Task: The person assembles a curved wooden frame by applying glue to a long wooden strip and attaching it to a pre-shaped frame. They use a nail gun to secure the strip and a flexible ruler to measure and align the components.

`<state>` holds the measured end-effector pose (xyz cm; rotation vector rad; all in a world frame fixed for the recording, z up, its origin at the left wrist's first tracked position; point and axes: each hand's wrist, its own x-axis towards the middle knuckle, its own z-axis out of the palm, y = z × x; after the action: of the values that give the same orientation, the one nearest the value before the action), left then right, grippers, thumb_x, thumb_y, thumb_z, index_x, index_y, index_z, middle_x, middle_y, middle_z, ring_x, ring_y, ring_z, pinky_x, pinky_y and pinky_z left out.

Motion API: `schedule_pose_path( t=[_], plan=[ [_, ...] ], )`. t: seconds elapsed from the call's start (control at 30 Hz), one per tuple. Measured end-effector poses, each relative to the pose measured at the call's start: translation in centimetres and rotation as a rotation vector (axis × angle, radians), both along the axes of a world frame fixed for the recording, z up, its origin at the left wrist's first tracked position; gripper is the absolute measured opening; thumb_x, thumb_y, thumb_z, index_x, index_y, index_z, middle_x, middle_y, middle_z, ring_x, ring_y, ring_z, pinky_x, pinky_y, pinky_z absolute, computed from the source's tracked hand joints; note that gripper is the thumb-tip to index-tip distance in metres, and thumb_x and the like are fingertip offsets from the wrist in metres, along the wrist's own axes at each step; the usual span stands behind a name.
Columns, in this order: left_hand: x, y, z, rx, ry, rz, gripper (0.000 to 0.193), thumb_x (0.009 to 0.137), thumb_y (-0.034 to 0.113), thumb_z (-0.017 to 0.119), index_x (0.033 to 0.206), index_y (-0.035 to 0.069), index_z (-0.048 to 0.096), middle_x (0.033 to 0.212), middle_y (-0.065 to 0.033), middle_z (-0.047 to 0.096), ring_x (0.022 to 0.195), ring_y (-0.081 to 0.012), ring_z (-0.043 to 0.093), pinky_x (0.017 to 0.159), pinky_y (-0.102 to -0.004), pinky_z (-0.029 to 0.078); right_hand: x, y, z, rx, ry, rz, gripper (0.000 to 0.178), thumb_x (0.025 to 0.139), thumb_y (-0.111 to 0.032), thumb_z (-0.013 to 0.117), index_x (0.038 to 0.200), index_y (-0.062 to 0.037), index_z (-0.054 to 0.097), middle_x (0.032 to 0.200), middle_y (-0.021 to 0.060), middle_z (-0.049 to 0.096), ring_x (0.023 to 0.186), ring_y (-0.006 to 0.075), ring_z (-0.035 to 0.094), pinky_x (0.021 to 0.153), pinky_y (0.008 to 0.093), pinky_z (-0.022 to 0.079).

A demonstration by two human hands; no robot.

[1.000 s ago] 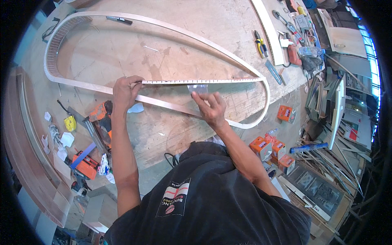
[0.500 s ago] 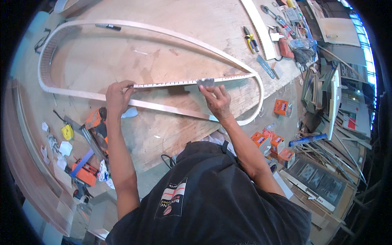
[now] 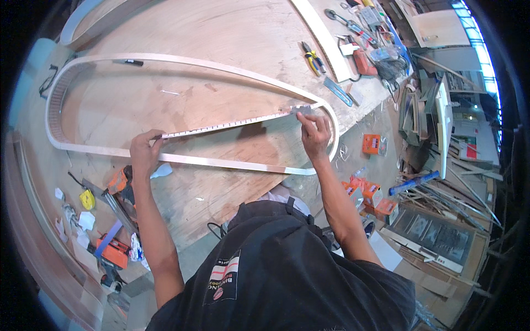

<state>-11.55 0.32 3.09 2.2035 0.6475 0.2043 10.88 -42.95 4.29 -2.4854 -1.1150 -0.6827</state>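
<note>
My left hand [image 3: 146, 151] pinches the left end of a narrow, pale strip [image 3: 221, 126] with dark notches along its edge. The strip slants up to the right, inside a long, rounded wooden frame [image 3: 221, 163] lying on the table. Near the strip's right end, my right hand [image 3: 316, 137] grips a small, flat grey scraper [image 3: 301, 110] by its near edge. The blade lies against the strip, close to the frame's narrow right curve. A black marker [image 3: 128, 62] rests at the frame's far side.
Yellow-and-black pliers [image 3: 312, 58], a blue flat tool [image 3: 337, 91] and a red power drill [image 3: 364, 62] lie at the far right of the plywood table [image 3: 221, 33]. Orange boxes [image 3: 374, 144] sit lower right. A yellow tape measure [image 3: 87, 199] and an orange tool [image 3: 115, 252] are at left.
My right hand and the scraper have slid right along the strip, toward its right end. My left hand still holds the left end. The whole view has shifted slightly.
</note>
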Motion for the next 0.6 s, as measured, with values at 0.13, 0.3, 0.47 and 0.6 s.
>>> schedule_pose_path(
  t=[0.13,0.3,0.47,0.6],
  plan=[
    [0.1,0.6,-0.6,-0.001,0.004,-0.035,0.018,0.082,0.001,0.071,0.098,0.006,0.077,0.088,-0.0156,0.076,0.085,-0.0272,0.075,0.078,-0.0347,0.055,2.9,-3.5,-0.1,-0.002,0.020,-0.040,0.043,0.073,0.003,0.073,0.109,-0.0202,0.077,0.095,0.0018,0.067,0.087,0.0263,0.063,0.073,0.0396,0.054],
    [0.0,0.6,-1.0,-0.002,-0.003,-0.023,0.018,0.081,-0.001,0.072,0.098,0.002,0.077,0.087,-0.0141,0.077,0.085,-0.0257,0.075,0.078,-0.0334,0.055,4.9,-4.7,0.6,0.035,0.025,-0.074,0.036,0.075,0.005,0.073,0.105,-0.0156,0.077,0.093,0.0034,0.068,0.086,0.0260,0.063,0.076,0.0383,0.054],
    [-0.1,0.3,-0.9,-0.005,-0.044,-0.050,0.017,0.080,0.000,0.073,0.097,0.001,0.077,0.086,-0.0145,0.077,0.084,-0.0247,0.075,0.080,-0.0332,0.054,6.0,-9.5,-0.2,0.047,0.060,-0.187,0.031,0.077,0.004,0.072,0.102,-0.0141,0.076,0.089,0.0049,0.065,0.085,0.0267,0.062,0.073,0.0397,0.052],
    [-0.1,-0.6,-0.7,0.063,0.011,0.010,0.017,0.080,0.004,0.075,0.097,0.002,0.077,0.087,-0.0153,0.076,0.087,-0.0282,0.074,0.083,-0.0356,0.054,6.2,-10.6,1.1,0.146,0.026,-0.151,0.031,0.078,0.005,0.072,0.102,-0.0137,0.077,0.090,0.0068,0.064,0.086,0.0271,0.062,0.073,0.0400,0.051]
  ],
)
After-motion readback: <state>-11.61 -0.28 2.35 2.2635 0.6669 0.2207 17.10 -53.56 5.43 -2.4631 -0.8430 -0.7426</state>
